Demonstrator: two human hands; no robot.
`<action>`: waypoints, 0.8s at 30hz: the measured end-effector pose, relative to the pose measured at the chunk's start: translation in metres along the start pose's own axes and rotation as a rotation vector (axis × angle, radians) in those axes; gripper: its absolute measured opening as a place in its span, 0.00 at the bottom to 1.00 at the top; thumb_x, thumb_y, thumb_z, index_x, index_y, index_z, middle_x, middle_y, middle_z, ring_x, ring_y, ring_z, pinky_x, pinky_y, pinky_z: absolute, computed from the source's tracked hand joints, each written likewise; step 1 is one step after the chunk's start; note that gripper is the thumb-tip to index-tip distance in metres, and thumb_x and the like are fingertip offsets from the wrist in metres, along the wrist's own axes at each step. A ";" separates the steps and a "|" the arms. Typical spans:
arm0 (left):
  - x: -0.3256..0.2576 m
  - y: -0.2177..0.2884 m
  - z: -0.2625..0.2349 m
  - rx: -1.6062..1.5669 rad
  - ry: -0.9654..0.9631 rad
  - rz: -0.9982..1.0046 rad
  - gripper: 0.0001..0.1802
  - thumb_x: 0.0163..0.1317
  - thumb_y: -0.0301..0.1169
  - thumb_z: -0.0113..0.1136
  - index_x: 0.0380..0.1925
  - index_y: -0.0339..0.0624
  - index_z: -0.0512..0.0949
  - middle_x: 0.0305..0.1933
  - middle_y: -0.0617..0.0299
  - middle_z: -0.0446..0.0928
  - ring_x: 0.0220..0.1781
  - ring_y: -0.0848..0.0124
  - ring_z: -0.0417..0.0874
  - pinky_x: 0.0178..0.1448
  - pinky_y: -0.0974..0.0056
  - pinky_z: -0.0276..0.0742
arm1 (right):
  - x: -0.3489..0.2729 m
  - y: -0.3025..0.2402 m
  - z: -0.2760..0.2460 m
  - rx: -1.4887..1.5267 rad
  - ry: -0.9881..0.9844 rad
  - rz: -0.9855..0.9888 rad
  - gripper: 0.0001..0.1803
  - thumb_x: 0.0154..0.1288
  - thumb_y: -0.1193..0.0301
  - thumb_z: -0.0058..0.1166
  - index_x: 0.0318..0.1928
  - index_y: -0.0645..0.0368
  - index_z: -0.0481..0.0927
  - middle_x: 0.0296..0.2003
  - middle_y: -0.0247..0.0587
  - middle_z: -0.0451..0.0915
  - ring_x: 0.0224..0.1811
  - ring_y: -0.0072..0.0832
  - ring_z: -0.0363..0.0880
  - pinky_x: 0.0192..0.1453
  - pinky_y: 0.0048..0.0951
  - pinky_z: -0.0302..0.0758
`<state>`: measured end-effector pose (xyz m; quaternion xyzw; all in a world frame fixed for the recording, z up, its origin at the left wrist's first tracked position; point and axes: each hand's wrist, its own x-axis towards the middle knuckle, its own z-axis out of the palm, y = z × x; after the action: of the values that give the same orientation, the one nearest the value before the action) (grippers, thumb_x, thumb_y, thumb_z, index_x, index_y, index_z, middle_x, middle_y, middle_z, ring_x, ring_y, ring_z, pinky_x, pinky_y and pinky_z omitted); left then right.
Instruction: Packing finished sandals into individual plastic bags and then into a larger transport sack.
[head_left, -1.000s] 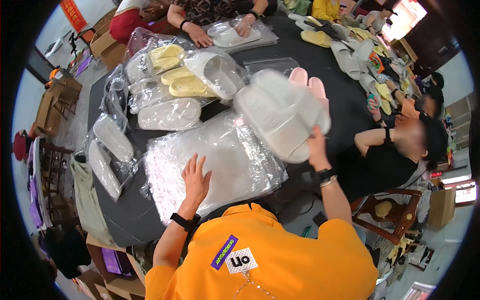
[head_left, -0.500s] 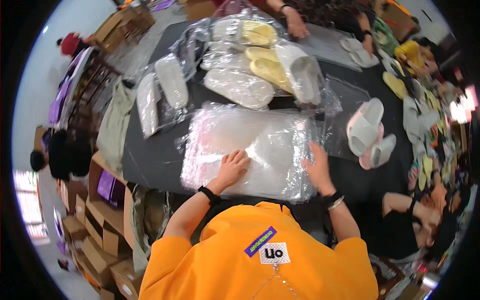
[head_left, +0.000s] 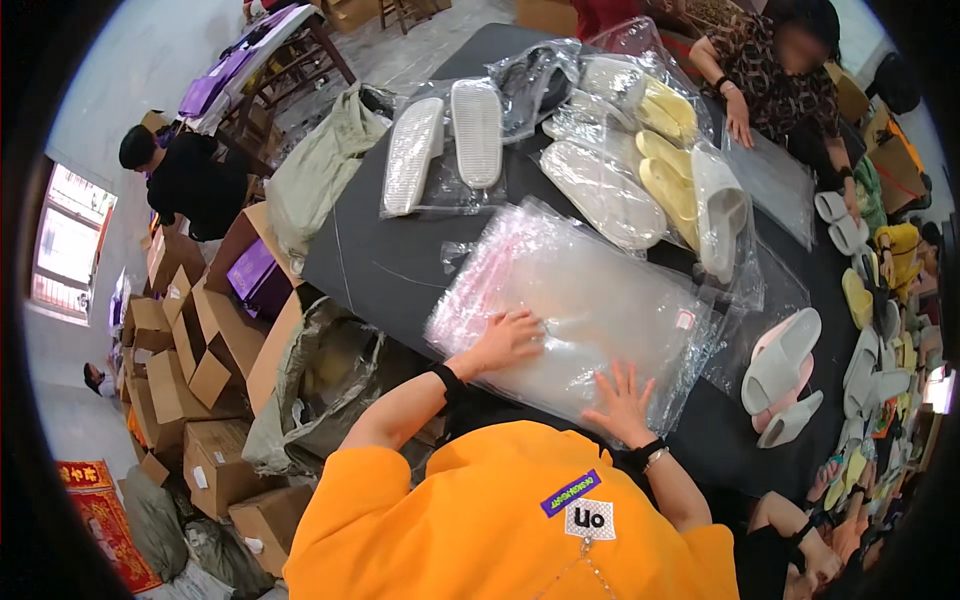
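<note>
Grey slippers (head_left: 785,350), in the right hand (head_left: 622,408) a second ago, now lie right of the bag stack (head_left: 600,300), which seems to free both grips: left hand (head_left: 508,340) and right rest on the stack, fingers extended, holding nothing.

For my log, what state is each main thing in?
Bag stack: lying flat
Left hand: open, over the bag stack
Right hand: open, on the bag stack
Ridged white slippers: bagged
Central yellow slippers: bagged
Nearest gray slippers: unbagged
Pink slipper: partly hidden under gray
Cardboard box with purple contents: open
</note>
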<state>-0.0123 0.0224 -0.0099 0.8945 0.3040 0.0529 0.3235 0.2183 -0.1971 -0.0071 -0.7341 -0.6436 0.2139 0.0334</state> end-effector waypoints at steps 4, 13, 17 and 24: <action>0.051 -0.091 -0.045 -0.542 0.611 -0.398 0.28 0.60 0.39 0.56 0.58 0.41 0.63 0.50 0.61 0.74 0.50 0.66 0.74 0.50 0.62 0.71 | 0.003 -0.003 -0.005 0.003 -0.060 0.032 0.44 0.44 0.43 0.59 0.62 0.42 0.64 0.69 0.42 0.44 0.71 0.46 0.33 0.63 0.70 0.28; 0.095 -0.212 -0.147 -1.751 0.917 -0.825 0.20 0.62 0.49 0.52 0.38 0.41 0.71 0.34 0.61 0.74 0.32 0.68 0.74 0.35 0.63 0.69 | 0.010 -0.013 -0.018 0.069 -0.182 0.128 0.46 0.41 0.49 0.65 0.63 0.40 0.61 0.69 0.43 0.43 0.72 0.45 0.32 0.66 0.64 0.28; 0.115 -0.171 -0.188 -1.156 1.133 -0.439 0.12 0.62 0.37 0.52 0.26 0.42 0.75 0.22 0.70 0.69 0.21 0.81 0.66 0.23 0.74 0.58 | 0.008 -0.016 -0.017 0.071 -0.182 0.176 0.46 0.41 0.49 0.65 0.64 0.39 0.61 0.69 0.42 0.43 0.72 0.45 0.32 0.66 0.64 0.29; 0.103 -0.062 -0.317 -0.755 1.109 0.139 0.09 0.63 0.33 0.53 0.32 0.38 0.76 0.31 0.69 0.72 0.35 0.80 0.68 0.42 0.74 0.61 | 0.009 -0.010 -0.011 0.067 -0.144 0.130 0.47 0.40 0.48 0.65 0.64 0.38 0.60 0.69 0.42 0.42 0.72 0.47 0.34 0.65 0.65 0.33</action>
<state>-0.0524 0.2925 0.1905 0.5780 0.3274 0.6278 0.4057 0.2140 -0.1846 0.0037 -0.7554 -0.5880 0.2893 -0.0024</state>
